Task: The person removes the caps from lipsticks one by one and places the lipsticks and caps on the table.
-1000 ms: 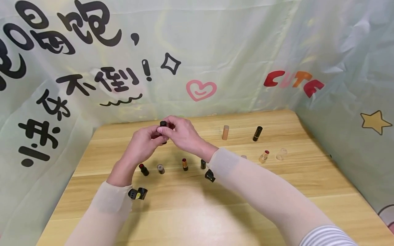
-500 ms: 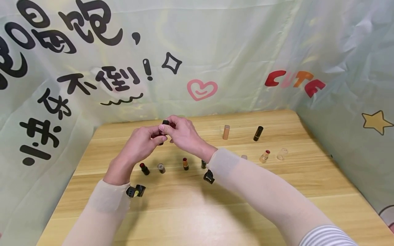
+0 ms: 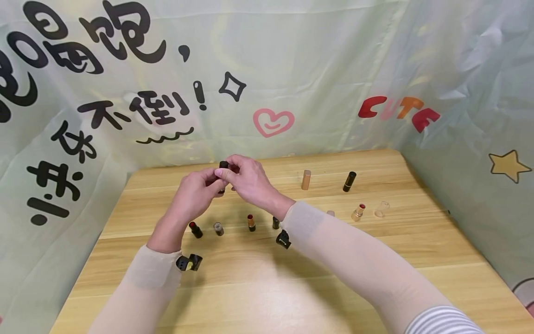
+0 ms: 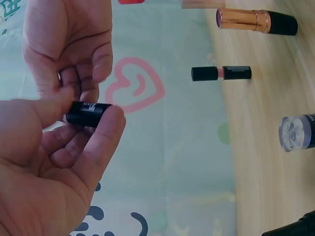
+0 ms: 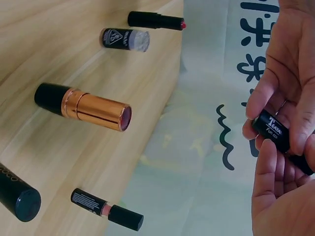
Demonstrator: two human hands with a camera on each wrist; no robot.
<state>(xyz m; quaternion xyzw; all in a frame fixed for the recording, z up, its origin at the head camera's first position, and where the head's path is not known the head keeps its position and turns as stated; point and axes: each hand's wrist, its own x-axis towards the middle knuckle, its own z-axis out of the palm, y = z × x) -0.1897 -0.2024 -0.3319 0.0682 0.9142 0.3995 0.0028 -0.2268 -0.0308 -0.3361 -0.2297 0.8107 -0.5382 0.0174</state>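
In the head view, the black tube (image 3: 223, 164) stands nearly upright where half a second ago it leaned a little, and less of its lower end shows beneath the left thumb. It is held raised, seen against the left half of the table (image 3: 267, 287), just in front of the back edge. The left hand (image 3: 189, 197) pinches its lower part and the right hand (image 3: 252, 181) grips its upper part; the left wrist has shifted slightly to the right, while the right arm has hardly moved. The red-tipped lipstick (image 3: 195, 230), the clear-capped tube (image 3: 219, 228) and the gold-and-black lipstick (image 3: 251, 223) keep their row toward the table's left edge, and the tan tube (image 3: 306, 180) keeps its place near the back edge. In the left wrist view, the held tube looks glossy and cylindrical, with small pale print on its side, caught between the left thumb and a fingertip; the right fingers curl behind, their contact partly hidden. In the right wrist view, white lettering reading "TEAYA" runs along the held body, and a second black section shows past the left thumb, partly covered by the right hand.
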